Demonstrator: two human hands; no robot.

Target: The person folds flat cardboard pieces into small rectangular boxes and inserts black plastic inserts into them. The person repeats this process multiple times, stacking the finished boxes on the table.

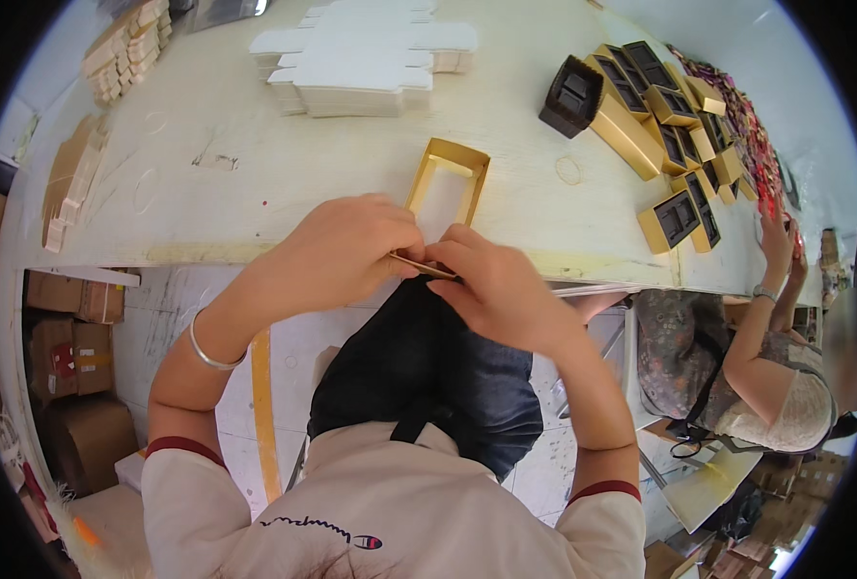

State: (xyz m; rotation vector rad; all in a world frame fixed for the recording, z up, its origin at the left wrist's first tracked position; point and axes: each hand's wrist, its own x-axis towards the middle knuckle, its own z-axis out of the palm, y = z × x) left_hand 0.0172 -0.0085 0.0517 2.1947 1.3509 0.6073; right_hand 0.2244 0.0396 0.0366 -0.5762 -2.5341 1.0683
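A gold cardboard box (483, 183) with a white inside bottom lies in front of me at the table's near edge, its far and side walls standing up. At its near end, my left hand (356, 241) and my right hand (501, 289) meet, fingers closed in a pinch. Between them they grip a thin cardboard flap (427, 265), which looks like the box's near end panel; my fingers hide where it joins. The flap hangs slightly over the table edge above my lap.
White flat box blanks (356, 58) are stacked at the back middle. Gold boxes with black inserts (675, 217) crowd the right, beside a black plastic tray (573, 96). More cardboard blanks (71, 183) lie left. A co-worker (747, 376) sits at right, hands near red items (766, 183).
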